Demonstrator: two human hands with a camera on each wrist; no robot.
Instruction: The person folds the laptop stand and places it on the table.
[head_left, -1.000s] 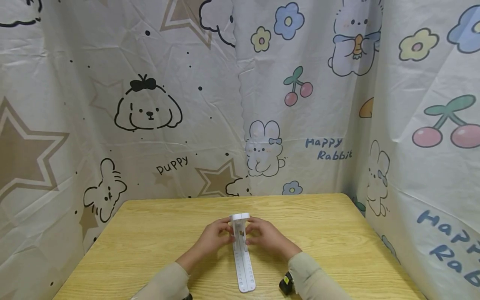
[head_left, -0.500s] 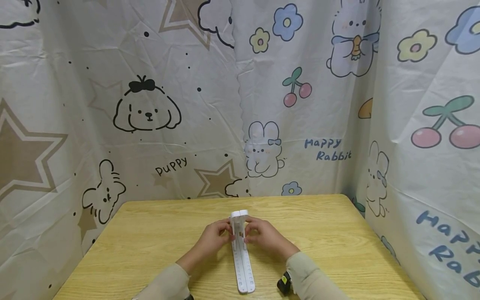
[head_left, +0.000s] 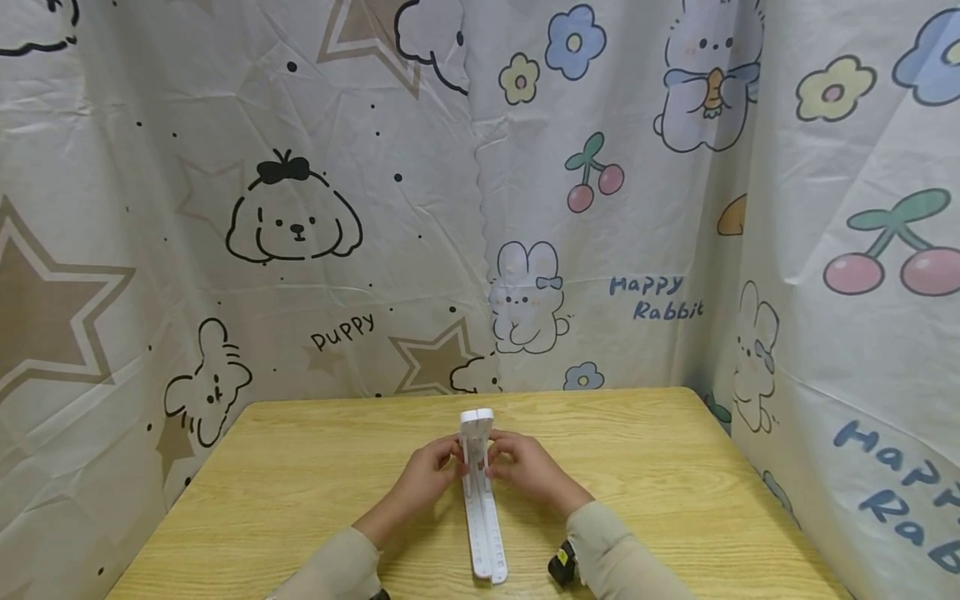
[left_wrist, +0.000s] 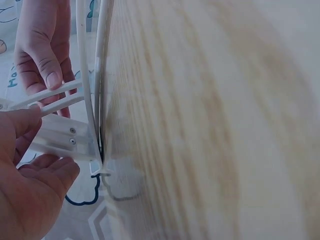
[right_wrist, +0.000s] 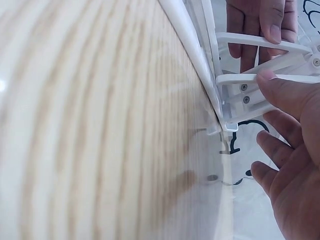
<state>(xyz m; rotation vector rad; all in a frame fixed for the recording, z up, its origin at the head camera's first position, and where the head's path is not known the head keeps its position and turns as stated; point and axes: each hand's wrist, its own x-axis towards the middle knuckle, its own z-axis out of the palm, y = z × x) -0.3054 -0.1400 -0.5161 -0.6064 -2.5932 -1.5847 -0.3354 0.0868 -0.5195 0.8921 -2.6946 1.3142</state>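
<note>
A white folding stand (head_left: 489, 533) stands in the middle of the table in the head view, its long slotted base toward me and its upright part raised at the far end. My left hand (head_left: 431, 475) grips the upright part from the left, and my right hand (head_left: 528, 467) from the right. In the left wrist view, the left thumb presses a thin strut (left_wrist: 65, 103), with the fingers below by a plate with two screws (left_wrist: 73, 136). The right wrist view shows the right thumb on the near strut (right_wrist: 237, 79) and its other fingers spread under the stand.
The wood-grain table (head_left: 330, 467) has its far edge close to a hanging cartoon-print curtain (head_left: 420, 250). More curtain (head_left: 862, 350) hangs at the right. A small black object (head_left: 562, 563) with a yellow mark sits by my right sleeve (head_left: 615, 550).
The top of the stand's upright part has risen, and both hands have moved slightly up with it. The near ends of the base's two halves now sit a little unevenly.
</note>
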